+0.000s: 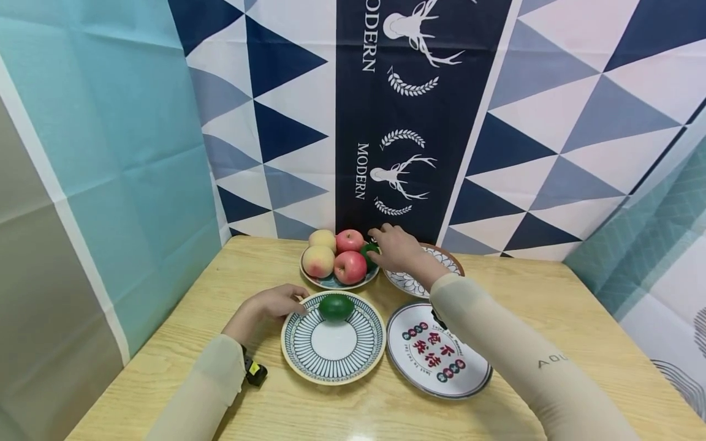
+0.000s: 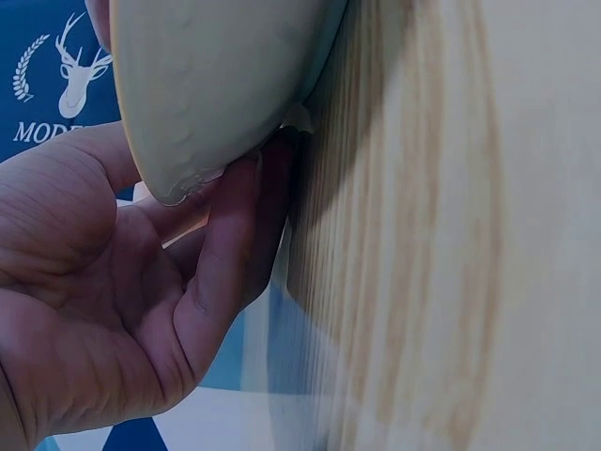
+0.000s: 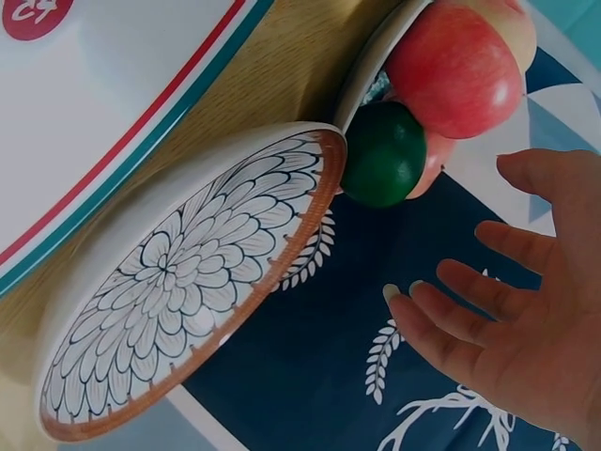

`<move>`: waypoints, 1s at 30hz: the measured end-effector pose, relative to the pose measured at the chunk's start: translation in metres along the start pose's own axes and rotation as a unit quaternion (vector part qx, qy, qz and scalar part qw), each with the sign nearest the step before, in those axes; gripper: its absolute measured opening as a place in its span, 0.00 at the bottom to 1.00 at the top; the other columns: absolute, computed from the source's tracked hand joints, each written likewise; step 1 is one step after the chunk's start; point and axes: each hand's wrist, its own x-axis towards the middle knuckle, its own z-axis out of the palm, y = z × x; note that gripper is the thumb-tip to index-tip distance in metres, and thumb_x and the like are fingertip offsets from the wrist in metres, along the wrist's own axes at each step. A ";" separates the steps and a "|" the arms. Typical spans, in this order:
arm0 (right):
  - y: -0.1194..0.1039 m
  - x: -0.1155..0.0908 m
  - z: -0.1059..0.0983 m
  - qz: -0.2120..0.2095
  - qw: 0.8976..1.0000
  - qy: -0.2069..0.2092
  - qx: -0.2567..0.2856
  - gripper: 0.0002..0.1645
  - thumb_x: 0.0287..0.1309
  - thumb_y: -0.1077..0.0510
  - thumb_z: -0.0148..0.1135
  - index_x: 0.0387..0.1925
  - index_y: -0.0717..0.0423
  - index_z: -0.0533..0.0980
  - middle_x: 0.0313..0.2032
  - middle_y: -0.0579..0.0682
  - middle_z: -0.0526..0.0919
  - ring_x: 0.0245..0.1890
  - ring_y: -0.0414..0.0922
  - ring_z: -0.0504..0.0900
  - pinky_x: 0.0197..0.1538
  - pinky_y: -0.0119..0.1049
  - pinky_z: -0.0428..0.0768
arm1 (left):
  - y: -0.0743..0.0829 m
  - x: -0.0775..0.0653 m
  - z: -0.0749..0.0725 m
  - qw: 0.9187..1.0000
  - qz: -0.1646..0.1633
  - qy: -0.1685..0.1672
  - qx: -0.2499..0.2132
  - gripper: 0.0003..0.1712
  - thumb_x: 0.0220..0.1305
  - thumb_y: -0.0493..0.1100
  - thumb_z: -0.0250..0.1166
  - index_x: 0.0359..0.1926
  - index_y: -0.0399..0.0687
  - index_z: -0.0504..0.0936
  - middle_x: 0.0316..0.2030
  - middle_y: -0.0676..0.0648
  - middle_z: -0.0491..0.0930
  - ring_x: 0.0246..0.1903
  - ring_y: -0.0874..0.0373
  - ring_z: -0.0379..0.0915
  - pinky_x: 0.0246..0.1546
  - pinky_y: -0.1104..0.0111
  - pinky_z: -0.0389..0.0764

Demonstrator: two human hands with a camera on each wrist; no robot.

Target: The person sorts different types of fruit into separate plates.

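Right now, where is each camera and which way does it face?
Head: head-worn, facing forward and down at the striped plate; shows left hand, right hand, sleeves.
Left wrist: wrist-worn, facing the plate's underside; shows left hand.
Right wrist: wrist-worn, facing the petal-patterned dish; shows right hand.
Head and right wrist share that dish.

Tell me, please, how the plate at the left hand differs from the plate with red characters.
The striped plate has dark radial lines; the lettered plate has red characters in its middle. The striped plate carries a green fruit; no fruit shows on the lettered plate. The left hand grips the striped plate; neither hand touches the lettered plate. Both are round.
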 end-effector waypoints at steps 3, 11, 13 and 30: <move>-0.001 0.002 0.001 -0.002 1.000 -0.002 -0.004 0.36 0.73 0.42 0.62 0.74 0.54 0.71 0.62 0.61 0.76 0.60 0.60 0.76 0.60 0.58 0.79 | -0.002 0.001 0.000 1.000 -0.001 0.003 -0.001 0.11 0.69 0.36 0.65 0.51 0.39 0.81 0.34 0.48 0.84 0.26 0.61 0.75 0.27 0.72 0.73; -0.005 0.005 0.004 -0.011 1.000 0.008 -0.011 0.36 0.72 0.42 0.63 0.74 0.54 0.71 0.60 0.61 0.76 0.58 0.61 0.77 0.59 0.58 0.79 | -0.004 0.003 0.000 1.000 0.004 0.015 0.018 0.11 0.67 0.37 0.66 0.50 0.41 0.82 0.34 0.48 0.85 0.27 0.61 0.77 0.26 0.71 0.74; -0.006 0.004 0.004 -0.012 1.000 0.008 -0.013 0.37 0.71 0.42 0.63 0.74 0.54 0.71 0.59 0.61 0.76 0.57 0.60 0.77 0.59 0.58 0.79 | -0.003 0.002 0.000 1.000 0.000 0.016 0.021 0.11 0.67 0.37 0.66 0.50 0.41 0.82 0.35 0.48 0.85 0.28 0.61 0.78 0.27 0.71 0.75; -0.005 0.011 0.018 -0.005 1.000 -0.009 -0.021 0.37 0.72 0.43 0.63 0.75 0.53 0.70 0.57 0.61 0.76 0.53 0.58 0.77 0.56 0.56 0.80 | -0.001 0.000 0.001 1.000 0.001 0.013 0.008 0.12 0.68 0.36 0.65 0.51 0.39 0.82 0.35 0.48 0.85 0.26 0.62 0.76 0.27 0.72 0.73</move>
